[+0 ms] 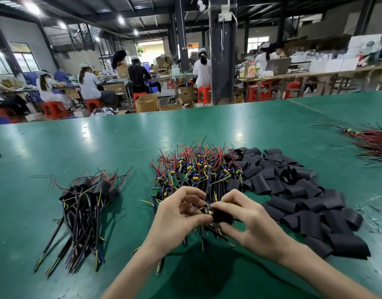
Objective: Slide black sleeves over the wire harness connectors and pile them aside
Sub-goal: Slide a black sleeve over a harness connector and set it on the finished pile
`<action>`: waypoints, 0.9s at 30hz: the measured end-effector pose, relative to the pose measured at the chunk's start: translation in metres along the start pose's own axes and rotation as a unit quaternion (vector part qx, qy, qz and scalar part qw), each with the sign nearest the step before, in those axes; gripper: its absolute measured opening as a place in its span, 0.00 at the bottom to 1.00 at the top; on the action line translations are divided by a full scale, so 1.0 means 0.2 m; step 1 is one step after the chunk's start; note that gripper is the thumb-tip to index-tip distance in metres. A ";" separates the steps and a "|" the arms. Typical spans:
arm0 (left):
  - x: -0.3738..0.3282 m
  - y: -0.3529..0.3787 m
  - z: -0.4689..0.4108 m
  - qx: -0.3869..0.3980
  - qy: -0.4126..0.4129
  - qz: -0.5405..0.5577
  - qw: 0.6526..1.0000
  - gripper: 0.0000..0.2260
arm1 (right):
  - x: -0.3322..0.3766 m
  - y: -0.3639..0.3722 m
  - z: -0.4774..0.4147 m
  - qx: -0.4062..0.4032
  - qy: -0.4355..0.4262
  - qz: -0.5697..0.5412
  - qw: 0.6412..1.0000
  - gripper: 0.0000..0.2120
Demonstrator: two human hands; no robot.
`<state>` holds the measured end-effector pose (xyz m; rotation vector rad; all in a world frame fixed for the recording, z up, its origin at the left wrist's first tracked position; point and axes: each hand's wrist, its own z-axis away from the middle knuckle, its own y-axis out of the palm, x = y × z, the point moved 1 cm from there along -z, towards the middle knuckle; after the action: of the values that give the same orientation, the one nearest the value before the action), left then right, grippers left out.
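At six o'clock on the green table (121, 137), the connector (207, 211) is mostly hidden — left hand (177, 214) pinches it, right hand (248, 223) pinches a blurred black sleeve (223, 217) at its three o'clock.

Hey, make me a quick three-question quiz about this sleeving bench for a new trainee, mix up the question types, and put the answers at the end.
1. True or false: the pile of loose black sleeves lies to the right of the unsleeved harnesses.
2. What does the right hand pinch? A: a single black sleeve. B: a screwdriver. C: nothing.
3. Fill in: the left hand holds one harness, and the finished sleeved harnesses are piled to its ____.

Key: 1 true. 2 A. 3 left.
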<state>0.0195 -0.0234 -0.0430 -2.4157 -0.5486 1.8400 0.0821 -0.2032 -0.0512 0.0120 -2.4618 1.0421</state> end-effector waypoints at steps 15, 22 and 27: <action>-0.01 -0.01 0.00 0.011 -0.068 0.077 0.995 0.20 | 0.03 -0.04 -0.01 0.034 -0.033 0.124 0.991 0.18; 0.02 0.00 0.00 0.000 -0.072 0.062 0.995 0.13 | 0.03 -0.04 -0.01 0.050 -0.036 0.129 0.990 0.17; 0.02 0.01 0.00 -0.002 -0.071 0.058 0.996 0.13 | 0.04 -0.03 0.00 0.056 -0.030 0.126 0.990 0.18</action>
<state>0.0211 -0.0240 -0.0475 -2.3803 -0.4281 2.0709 0.0763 -0.2064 -0.0429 -0.2403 -2.5016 1.3037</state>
